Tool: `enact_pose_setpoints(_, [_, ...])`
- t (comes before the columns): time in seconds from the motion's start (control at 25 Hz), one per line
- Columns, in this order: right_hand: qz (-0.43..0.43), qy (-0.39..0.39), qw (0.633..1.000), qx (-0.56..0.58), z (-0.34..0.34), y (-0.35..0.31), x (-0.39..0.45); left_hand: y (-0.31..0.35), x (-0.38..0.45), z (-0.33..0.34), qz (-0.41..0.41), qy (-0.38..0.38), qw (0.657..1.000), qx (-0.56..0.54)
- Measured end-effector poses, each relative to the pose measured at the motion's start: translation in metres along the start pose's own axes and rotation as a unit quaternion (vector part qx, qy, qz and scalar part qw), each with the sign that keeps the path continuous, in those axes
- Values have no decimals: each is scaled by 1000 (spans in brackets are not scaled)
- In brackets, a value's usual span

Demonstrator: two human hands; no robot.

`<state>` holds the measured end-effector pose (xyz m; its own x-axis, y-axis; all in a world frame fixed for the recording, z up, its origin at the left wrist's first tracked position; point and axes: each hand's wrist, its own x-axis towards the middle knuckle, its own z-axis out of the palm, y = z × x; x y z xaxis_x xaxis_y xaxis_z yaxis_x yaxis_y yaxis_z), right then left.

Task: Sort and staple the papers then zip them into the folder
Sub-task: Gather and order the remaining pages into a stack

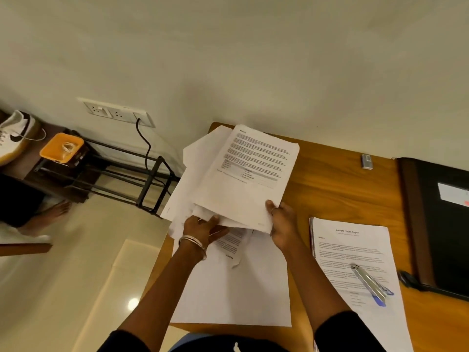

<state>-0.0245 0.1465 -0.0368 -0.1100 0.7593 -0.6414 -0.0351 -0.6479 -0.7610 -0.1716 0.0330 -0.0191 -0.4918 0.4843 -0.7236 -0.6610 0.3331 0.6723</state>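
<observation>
A loose bundle of printed papers [243, 174] is lifted above the left part of the wooden desk [335, 189]. My left hand [203, 228] grips its lower left edge from beneath, and my right hand [281, 219] pinches its lower right corner with the thumb on top. Below the bundle, more white sheets [236, 293] lie flat on the desk. To the right rests a printed report stack [355, 255] with a silver and blue stapler [370, 283] on it. The dark zip folder [441, 224] with a brown edge lies at the far right.
A small silver box [367, 161] sits near the wall at the desk's back edge. Left of the desk stand a black metal rack [132, 174], an orange container [61, 147] and a white shoe [14, 135]. A cable [146, 148] hangs from a wall socket.
</observation>
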Motion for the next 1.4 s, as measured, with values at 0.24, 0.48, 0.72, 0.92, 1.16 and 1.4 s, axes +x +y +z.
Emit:
enact_pose_setpoints(0.24, [-128,119,971,-161,-18,-7,28,-15,7,-33,204,-68,680,701])
enact_pose_setpoints(0.48, [-130,100,958,-234,-48,8,41,-59,-10,-13,297,-154,400,853])
enact_pose_setpoints(0.72, [-239,228,794,-510,-40,6,17,-27,-11,-9,308,-119,455,827])
enact_pose_setpoints(0.92, [-307,-269,734,-543,-2,5,-14,39,-9,-18,420,-83,503,751])
enact_pose_setpoints(1.16, [-400,-177,818,-373,57,-12,-36,95,-20,-15,594,220,593,498])
enact_pose_setpoints(1.4, [-244,-43,968,-31,55,-96,-38,63,-13,-37,482,336,679,440])
